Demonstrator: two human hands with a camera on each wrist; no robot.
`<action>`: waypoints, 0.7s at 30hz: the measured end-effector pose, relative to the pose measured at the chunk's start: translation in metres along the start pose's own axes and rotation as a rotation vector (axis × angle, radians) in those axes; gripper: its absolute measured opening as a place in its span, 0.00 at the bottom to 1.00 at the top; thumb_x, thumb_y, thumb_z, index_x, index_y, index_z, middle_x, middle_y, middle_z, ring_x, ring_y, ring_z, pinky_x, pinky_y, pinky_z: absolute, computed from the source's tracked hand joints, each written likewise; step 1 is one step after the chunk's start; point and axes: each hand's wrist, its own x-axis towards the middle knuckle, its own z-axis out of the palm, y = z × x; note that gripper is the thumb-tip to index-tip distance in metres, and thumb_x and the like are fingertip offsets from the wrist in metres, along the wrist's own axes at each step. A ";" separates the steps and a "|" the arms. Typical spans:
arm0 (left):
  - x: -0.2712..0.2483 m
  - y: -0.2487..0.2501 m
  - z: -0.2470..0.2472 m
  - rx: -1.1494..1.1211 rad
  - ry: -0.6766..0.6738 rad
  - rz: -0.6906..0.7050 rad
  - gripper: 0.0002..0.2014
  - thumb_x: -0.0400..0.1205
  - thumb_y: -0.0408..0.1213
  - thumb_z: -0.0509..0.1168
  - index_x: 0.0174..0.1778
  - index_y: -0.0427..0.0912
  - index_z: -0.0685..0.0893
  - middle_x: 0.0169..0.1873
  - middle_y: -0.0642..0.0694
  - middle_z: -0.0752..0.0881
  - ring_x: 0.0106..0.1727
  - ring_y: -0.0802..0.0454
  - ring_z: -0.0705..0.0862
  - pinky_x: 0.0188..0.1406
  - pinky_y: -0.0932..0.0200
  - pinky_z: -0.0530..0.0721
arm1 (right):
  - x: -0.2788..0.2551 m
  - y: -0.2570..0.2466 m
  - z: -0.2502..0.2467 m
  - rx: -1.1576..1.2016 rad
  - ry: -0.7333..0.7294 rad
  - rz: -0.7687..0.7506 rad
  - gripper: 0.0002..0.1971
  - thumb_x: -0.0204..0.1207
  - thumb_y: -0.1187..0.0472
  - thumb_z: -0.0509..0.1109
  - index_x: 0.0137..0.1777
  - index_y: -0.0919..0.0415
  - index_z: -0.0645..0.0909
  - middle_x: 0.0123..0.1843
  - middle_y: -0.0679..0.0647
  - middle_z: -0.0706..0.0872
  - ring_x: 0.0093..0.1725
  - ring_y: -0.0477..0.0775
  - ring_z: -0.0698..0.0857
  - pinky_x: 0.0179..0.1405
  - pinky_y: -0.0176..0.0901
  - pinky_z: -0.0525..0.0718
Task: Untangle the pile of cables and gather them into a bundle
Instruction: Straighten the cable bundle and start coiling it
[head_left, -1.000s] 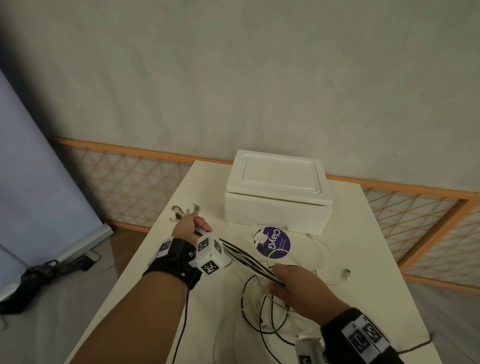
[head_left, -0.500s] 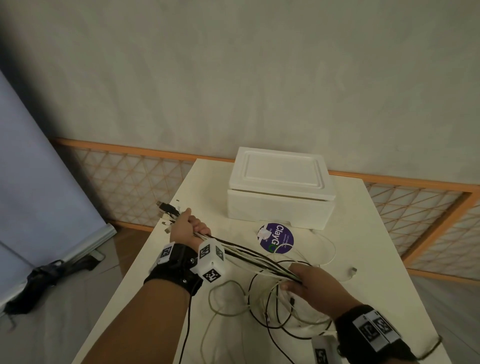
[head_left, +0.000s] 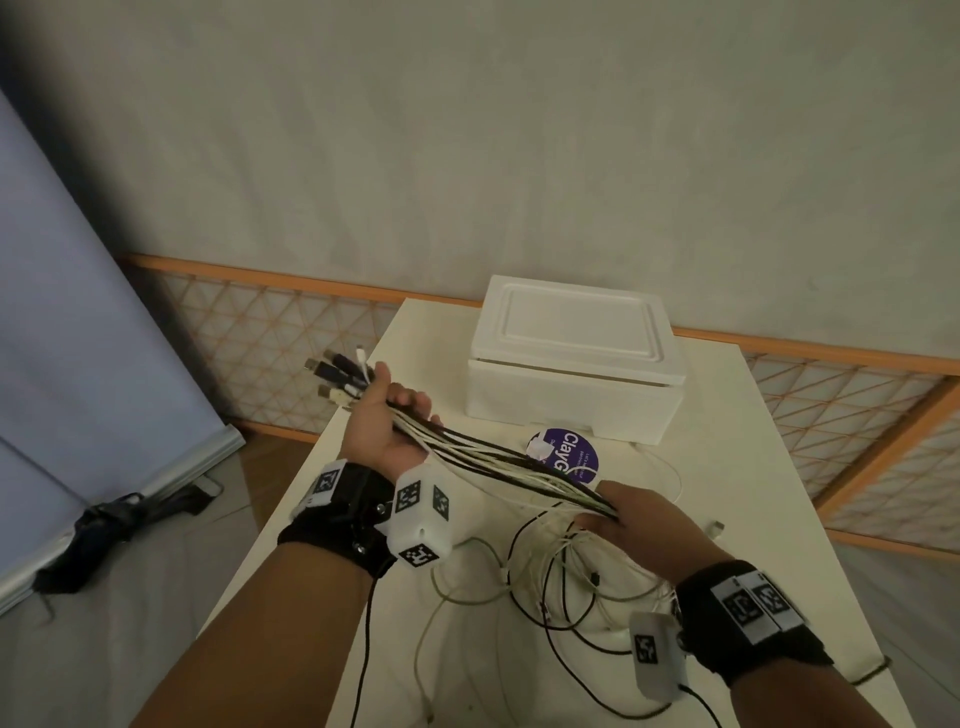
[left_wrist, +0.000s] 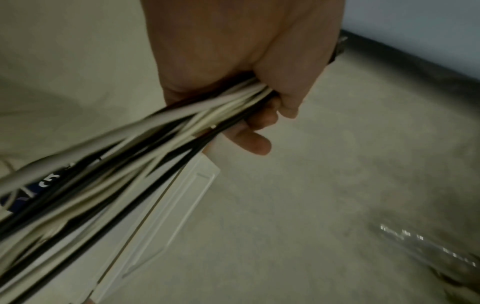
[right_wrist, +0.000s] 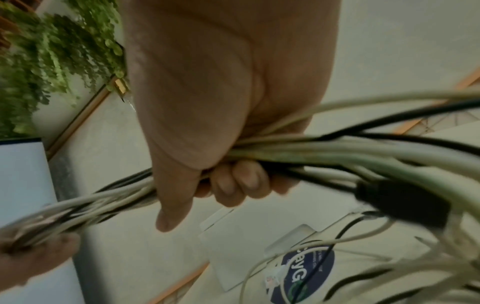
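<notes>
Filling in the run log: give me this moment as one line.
left hand: grips cables near plugs | right hand: grips same cables further along | loose loops on table | phase: bundling, unfinished

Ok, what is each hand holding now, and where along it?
Both grip the black and white cables: left hand just behind the plugs, right hand further down, before the loose loops.

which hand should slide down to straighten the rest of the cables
Right. The right hand grips the cables beside the loose tangle on the table, so it can probably run along them. The left hand anchors the plug ends.
</notes>
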 end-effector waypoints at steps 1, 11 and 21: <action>-0.001 -0.002 0.000 0.029 -0.037 -0.005 0.24 0.82 0.55 0.63 0.24 0.48 0.68 0.19 0.54 0.69 0.20 0.57 0.73 0.33 0.57 0.71 | 0.001 0.001 -0.001 -0.003 -0.044 0.023 0.45 0.50 0.12 0.48 0.55 0.45 0.75 0.47 0.40 0.82 0.51 0.46 0.82 0.52 0.44 0.80; -0.029 -0.044 0.012 0.454 -0.170 0.107 0.14 0.84 0.45 0.64 0.36 0.42 0.81 0.29 0.48 0.82 0.35 0.52 0.82 0.40 0.55 0.79 | 0.021 -0.120 -0.037 0.322 0.087 -0.195 0.35 0.73 0.47 0.74 0.77 0.50 0.63 0.66 0.45 0.78 0.63 0.41 0.77 0.61 0.38 0.75; -0.014 -0.018 -0.004 0.328 -0.122 -0.020 0.05 0.82 0.33 0.65 0.41 0.42 0.84 0.35 0.46 0.88 0.46 0.49 0.84 0.53 0.53 0.80 | 0.047 -0.156 0.017 0.080 0.055 -0.245 0.18 0.77 0.62 0.60 0.66 0.64 0.67 0.45 0.62 0.85 0.40 0.62 0.84 0.33 0.49 0.76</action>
